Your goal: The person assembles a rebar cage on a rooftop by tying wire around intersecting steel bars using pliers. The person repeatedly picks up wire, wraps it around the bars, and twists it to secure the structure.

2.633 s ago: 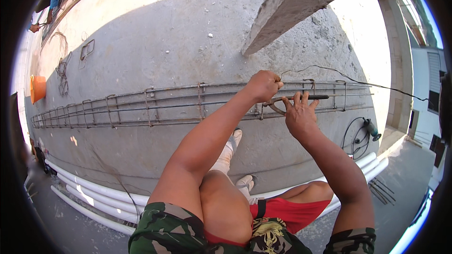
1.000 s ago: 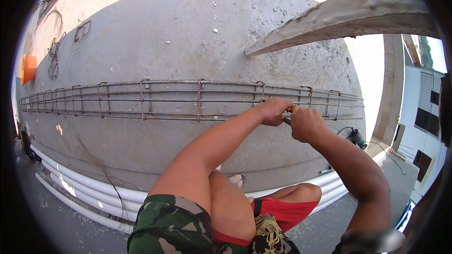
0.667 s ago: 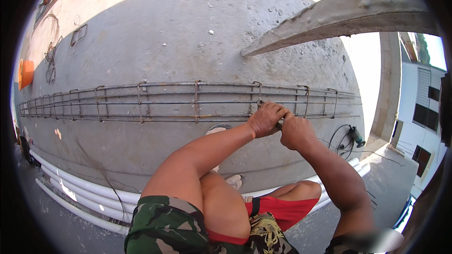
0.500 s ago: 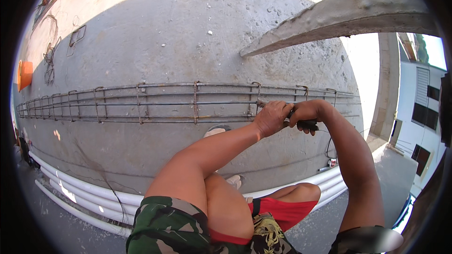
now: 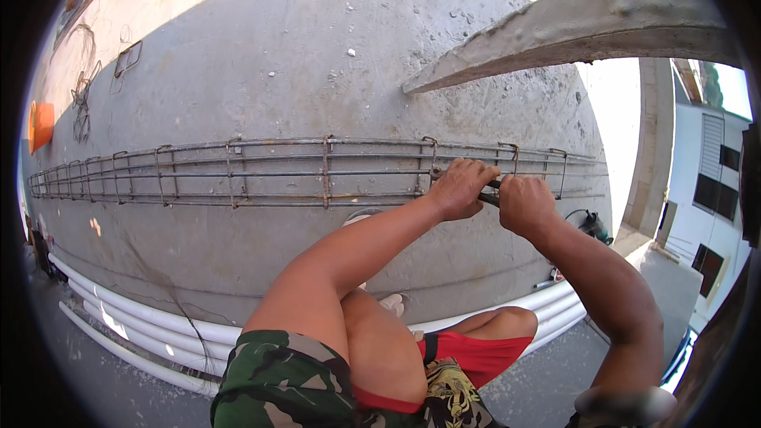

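Observation:
A long rebar cage (image 5: 277, 175) of straight bars and square stirrups lies across the concrete floor before me. My left hand (image 5: 460, 190) is closed around the front part of a dark pair of pincers (image 5: 490, 198), right at a stirrup of the cage. The tool's head shows just beyond its fingers, against the bars; whether wire sits in the jaws is hidden. To the right, my right hand (image 5: 526, 204) is a fist around the ends of the two handles, which stand slightly apart.
A rough concrete beam (image 5: 587, 24) slants in from the upper right. White pipes (image 5: 158, 323) lie along my side of the floor. A green and black power tool (image 5: 594, 227) rests past my right wrist. An orange bucket (image 5: 42, 127) stands far left, near loose wire (image 5: 82, 103).
My right hand has turned over and drawn right along the handles, now in a tight fist. The left hand has stayed nearly in place, shifting slightly up. The power tool has come into sight.

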{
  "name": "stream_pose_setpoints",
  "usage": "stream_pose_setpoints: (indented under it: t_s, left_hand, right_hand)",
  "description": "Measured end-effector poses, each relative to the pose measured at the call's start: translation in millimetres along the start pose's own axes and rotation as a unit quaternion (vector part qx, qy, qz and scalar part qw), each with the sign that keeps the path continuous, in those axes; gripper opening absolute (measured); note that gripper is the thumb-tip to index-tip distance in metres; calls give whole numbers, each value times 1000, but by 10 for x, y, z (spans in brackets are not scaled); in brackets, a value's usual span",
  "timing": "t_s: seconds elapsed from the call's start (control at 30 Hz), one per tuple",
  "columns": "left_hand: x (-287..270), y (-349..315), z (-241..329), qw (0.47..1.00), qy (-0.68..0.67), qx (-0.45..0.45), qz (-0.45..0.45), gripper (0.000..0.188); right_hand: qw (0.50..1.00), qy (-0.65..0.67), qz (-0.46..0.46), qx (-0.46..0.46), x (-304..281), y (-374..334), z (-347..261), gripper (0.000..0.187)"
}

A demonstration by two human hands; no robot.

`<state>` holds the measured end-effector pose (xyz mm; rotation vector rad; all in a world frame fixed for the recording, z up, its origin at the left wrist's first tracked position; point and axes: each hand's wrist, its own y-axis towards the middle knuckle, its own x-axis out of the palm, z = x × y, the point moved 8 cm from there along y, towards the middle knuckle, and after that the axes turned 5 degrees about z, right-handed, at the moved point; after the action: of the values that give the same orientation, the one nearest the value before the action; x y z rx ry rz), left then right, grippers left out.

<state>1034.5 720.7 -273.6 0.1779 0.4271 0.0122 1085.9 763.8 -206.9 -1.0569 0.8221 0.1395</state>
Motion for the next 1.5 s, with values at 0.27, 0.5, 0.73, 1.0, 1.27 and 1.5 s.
stream_pose_setpoints:
  t_s: [0.27, 0.5, 0.73, 1.0, 1.27, 1.5]
  left_hand:
    - [104, 31, 165, 997, -22, -41, 60, 51]
    - [32, 271, -3, 987, -113, -107, -33, 37]
    - [28, 81, 56, 997, -72, -31, 14, 52]
    - [301, 58, 88, 995, -42, -42, -79, 48]
    - [263, 104, 44, 978, -52, -35, -200, 66]
    - [322, -184, 290, 991, 0, 84, -107, 39]
  right_hand:
    - [845, 322, -405, 133, 409, 40, 222, 28]
    - [984, -107, 146, 5, -196, -167, -100, 27]
    - [997, 51, -40, -40, -125, 59, 72, 24]
    - [895, 281, -344, 39, 127, -99, 221, 39]
    - [951, 280, -123, -43, 251, -166, 75, 28]
    - [576, 770, -260, 84, 931, -519, 240, 38]
